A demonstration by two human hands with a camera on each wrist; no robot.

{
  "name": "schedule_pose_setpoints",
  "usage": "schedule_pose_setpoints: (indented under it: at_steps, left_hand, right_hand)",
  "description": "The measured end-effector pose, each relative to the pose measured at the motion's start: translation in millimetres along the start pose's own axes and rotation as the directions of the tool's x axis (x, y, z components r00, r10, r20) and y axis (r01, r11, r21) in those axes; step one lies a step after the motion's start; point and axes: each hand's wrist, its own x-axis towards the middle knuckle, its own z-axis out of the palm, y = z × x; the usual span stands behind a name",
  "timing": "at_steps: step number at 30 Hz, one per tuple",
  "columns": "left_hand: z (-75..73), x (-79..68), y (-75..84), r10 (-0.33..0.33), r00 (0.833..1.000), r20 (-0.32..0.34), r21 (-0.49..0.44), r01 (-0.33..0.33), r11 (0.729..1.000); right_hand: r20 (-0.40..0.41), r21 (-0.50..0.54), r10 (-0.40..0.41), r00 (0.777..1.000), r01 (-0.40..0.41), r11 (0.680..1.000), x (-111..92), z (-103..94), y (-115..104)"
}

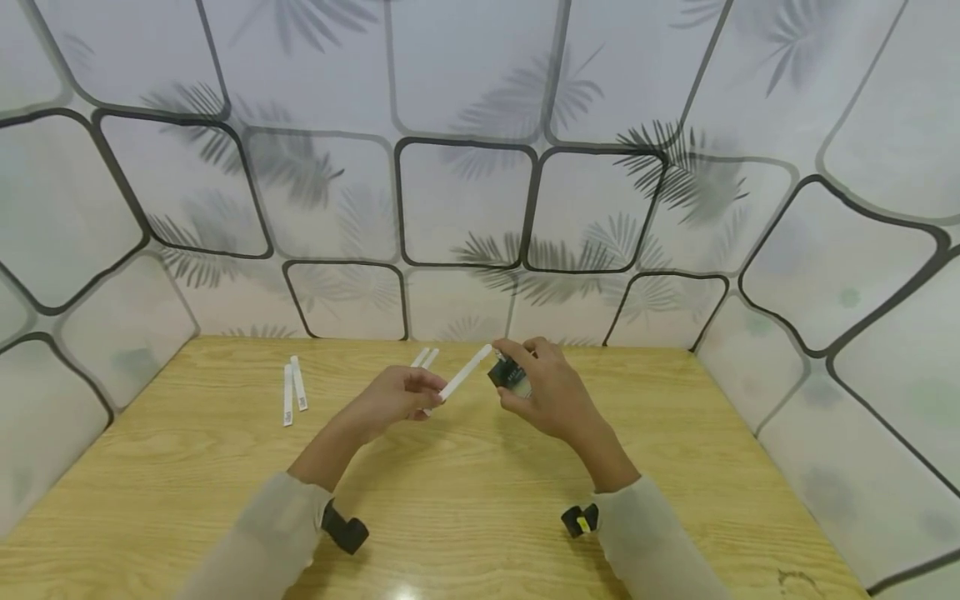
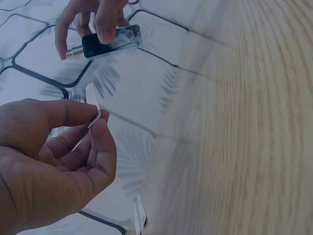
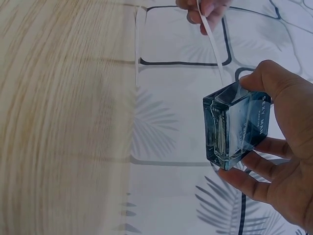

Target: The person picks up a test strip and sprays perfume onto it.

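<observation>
My left hand (image 1: pixel 396 395) pinches a white paper test strip (image 1: pixel 465 372) near its lower end, between thumb and fingers. The strip slants up and right, its far end close to the sprayer of a glass perfume bottle (image 1: pixel 512 375). That bottle is square and blue-green, with a silver sprayer (image 2: pixel 75 52) and white lettering (image 3: pixel 263 105). Around its sides my right hand (image 1: pixel 553 392) grips it, tilted above the table. One fingertip of that hand lies at the sprayer in the left wrist view.
Two white strips (image 1: pixel 288 396) lie on the wooden table (image 1: pixel 450 500) at the left. Behind my left hand are two more strips (image 1: pixel 425 358), partly hidden by it. A patterned wall (image 1: pixel 465 208) rises at the table's back edge and encloses both sides.
</observation>
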Motion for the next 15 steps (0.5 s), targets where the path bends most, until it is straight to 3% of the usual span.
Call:
schedule_pose_setpoints:
  at_steps: [15]
  left_hand:
    - [15.3,6.8,12.8,0.047,0.998,-0.039,-0.035,-0.049,0.998]
  right_hand:
    - [0.000,-0.001,0.020,1.000,-0.020,1.000,0,3.4,0]
